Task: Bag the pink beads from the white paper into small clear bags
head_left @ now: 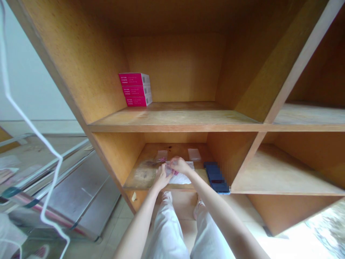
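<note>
Head view showed left hand [162, 176] and right hand [180, 165] fingers pinching a clear bag [168, 169], probably floppy, best held edgewise.

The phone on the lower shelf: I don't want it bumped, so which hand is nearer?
Right. The right hand is left of the phone; the left hand is farther left.

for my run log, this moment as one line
left hand, right hand: over white flat sheet; holding: unclear; wooden shelf above: three pink cardboard boxes
</note>
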`<state>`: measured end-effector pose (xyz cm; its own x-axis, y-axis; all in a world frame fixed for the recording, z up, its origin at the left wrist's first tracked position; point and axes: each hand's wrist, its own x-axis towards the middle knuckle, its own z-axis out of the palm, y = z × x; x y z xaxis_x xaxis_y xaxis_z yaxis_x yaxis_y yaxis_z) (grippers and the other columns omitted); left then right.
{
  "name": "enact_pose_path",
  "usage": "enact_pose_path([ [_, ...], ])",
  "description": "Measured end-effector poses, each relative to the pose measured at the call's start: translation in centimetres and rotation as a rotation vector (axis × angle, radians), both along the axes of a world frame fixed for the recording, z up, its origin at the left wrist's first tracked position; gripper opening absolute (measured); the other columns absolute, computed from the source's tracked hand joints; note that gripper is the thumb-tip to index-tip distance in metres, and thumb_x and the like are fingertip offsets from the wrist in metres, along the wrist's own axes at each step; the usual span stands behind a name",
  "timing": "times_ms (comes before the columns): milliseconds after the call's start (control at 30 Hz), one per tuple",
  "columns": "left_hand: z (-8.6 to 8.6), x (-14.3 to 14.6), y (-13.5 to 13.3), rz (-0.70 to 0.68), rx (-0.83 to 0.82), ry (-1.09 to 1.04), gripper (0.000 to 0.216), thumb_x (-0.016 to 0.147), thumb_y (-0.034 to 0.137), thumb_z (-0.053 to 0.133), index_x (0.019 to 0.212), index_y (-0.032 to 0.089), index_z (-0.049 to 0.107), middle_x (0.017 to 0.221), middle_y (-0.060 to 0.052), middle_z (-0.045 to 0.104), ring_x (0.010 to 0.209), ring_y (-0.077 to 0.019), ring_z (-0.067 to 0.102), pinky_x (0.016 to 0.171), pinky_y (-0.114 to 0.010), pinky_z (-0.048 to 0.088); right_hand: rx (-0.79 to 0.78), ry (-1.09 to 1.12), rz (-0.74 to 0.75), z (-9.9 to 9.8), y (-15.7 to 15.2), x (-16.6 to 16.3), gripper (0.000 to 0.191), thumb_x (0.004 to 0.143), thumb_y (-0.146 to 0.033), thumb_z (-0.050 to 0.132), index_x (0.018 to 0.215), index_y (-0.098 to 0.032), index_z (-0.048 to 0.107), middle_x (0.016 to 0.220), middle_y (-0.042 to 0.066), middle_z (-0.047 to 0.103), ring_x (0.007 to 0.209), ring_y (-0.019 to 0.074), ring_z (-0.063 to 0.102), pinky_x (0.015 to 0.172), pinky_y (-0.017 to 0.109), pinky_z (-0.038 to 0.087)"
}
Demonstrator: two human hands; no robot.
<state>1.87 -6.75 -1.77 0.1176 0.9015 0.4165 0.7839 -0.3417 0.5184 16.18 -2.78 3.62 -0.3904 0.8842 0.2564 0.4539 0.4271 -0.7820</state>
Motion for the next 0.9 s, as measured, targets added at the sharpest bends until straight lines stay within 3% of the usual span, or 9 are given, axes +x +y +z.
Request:
enact_pose_path([
  [133, 0.0, 0.0, -0.1, 0.004, -0.039, -0.021, 0.042, 0.076, 0.043, 0.048, 0.108, 0.019, 0.038, 0.103, -0.009, 0.052, 0.101, -0.0231, 0.048, 0.084, -0.039, 0.038, -0.068, -0.063, 0.131, 0.2, -0.6, -0.4, 0.014, 0.068, -0.01, 0.049, 0.063, -0.013, 0.061, 0.051, -0.003, 0.054, 0.04, 0.0049, 0.042, 0.042, 0.015, 0.032],
  [267, 0.1, 0.0, -0.1, -0.008, -0.026, -0.041, 0.043, 0.076, 0.043, 0.048, 0.11, 0.02, 0.037, 0.107, -0.009, 0.05, 0.103, -0.0229, 0.048, 0.085, -0.038, 0.038, -0.149, 0.024, 0.214, 0.0, -0.5, -0.1, 0.021, 0.074, -0.014, 0.044, 0.071, -0.013, 0.064, 0.059, -0.001, 0.059, 0.043, 0.0062, 0.045, 0.044, 0.016, 0.036],
  [400, 0.3, 0.1, -0.1, 0.001, -0.023, -0.045, 0.04, 0.077, 0.045, 0.047, 0.107, 0.02, 0.039, 0.102, -0.008, 0.052, 0.099, -0.0227, 0.05, 0.084, -0.039, 0.038, -0.101, 0.094, 0.027, -0.4, 0.2, 0.7, 0.022, 0.074, -0.012, 0.044, 0.08, -0.013, 0.065, 0.078, 0.004, 0.066, 0.066, 0.0115, 0.057, 0.061, 0.019, 0.043],
  [533, 0.6, 0.2, -0.4, -0.005, 0.0, -0.04, 0.035, 0.078, 0.046, 0.045, 0.101, 0.021, 0.043, 0.096, -0.005, 0.053, 0.094, -0.0206, 0.051, 0.083, -0.038, 0.039, 0.026, -0.078, -0.186, -1.3, 0.8, 1.6, 0.022, 0.069, -0.008, 0.047, 0.079, -0.014, 0.065, 0.083, 0.006, 0.066, 0.076, 0.0142, 0.058, 0.068, 0.021, 0.042],
  [700, 0.8, 0.4, -0.5, 0.001, 0.034, -0.032, 0.034, 0.078, 0.046, 0.045, 0.1, 0.021, 0.044, 0.094, -0.004, 0.055, 0.092, -0.0196, 0.051, 0.083, -0.036, 0.038, 0.128, -0.374, -0.113, -2.3, 0.6, 1.9, 0.019, 0.073, -0.014, 0.048, 0.068, -0.013, 0.066, 0.074, 0.008, 0.065, 0.068, 0.0143, 0.056, 0.066, 0.022, 0.039],
  [900, 0.5, 0.4, -0.3, 0.04, 0.03, -0.008, 0.037, 0.077, 0.049, 0.045, 0.1, 0.02, 0.044, 0.094, -0.004, 0.055, 0.091, -0.0201, 0.052, 0.082, -0.037, 0.038, 0.129, -0.446, -0.091, -2.5, 0.2, 1.6, 0.016, 0.075, -0.016, 0.05, 0.073, -0.014, 0.066, 0.082, 0.009, 0.065, 0.079, 0.0169, 0.056, 0.071, 0.024, 0.038],
])
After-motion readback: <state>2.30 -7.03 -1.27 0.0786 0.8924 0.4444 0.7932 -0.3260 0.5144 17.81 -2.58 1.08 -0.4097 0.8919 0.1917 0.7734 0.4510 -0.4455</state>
